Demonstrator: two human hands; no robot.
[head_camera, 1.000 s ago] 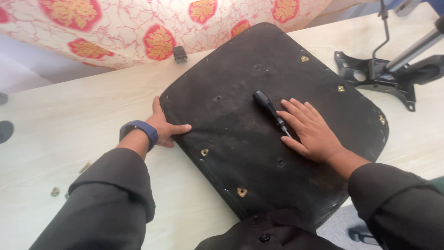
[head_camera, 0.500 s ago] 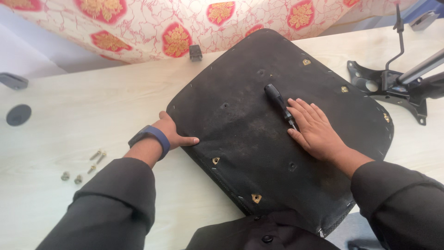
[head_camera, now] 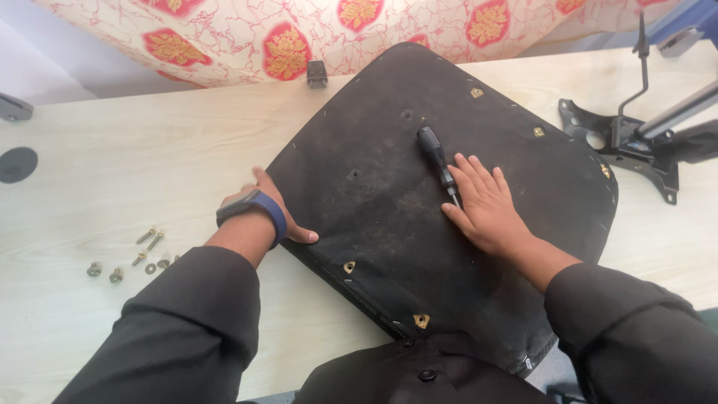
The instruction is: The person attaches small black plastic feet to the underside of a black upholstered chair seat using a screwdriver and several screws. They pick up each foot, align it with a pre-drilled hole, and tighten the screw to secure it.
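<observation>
A large black fabric-covered chair seat base (head_camera: 419, 224) lay upside down on the pale wooden tabletop (head_camera: 149, 150), tilted so that one corner hung over the near edge toward the person. Small brass-coloured threaded inserts (head_camera: 349, 267) showed along its rim.

The right hand (head_camera: 486, 206) rested flat on the seat base, palm down, fingers spread fairly wide and holding nothing. Its fingertips lay just beside a black-handled screwdriver (head_camera: 436, 157), which lay loose on the fabric with its metal shaft touching or almost touching the index finger; whether they truly met could not be told.

The left hand (head_camera: 277, 213), with a blue band on a dark wrist device (head_camera: 254, 212), pressed against the left edge of the seat base. The thumb lay along the rim, and the fingers were partly hidden, so how far they curled could not be told; it gripped nothing separate.

A scatter of small metal bolts and washers (head_camera: 134, 254) lay on the tabletop to the left of the left sleeve, well apart from the seat. A black metal chair mechanism with levers (head_camera: 636, 135) stood at the far right, near the seat's right corner. A red and cream patterned cloth (head_camera: 299, 37) lay along the far edge.
</observation>
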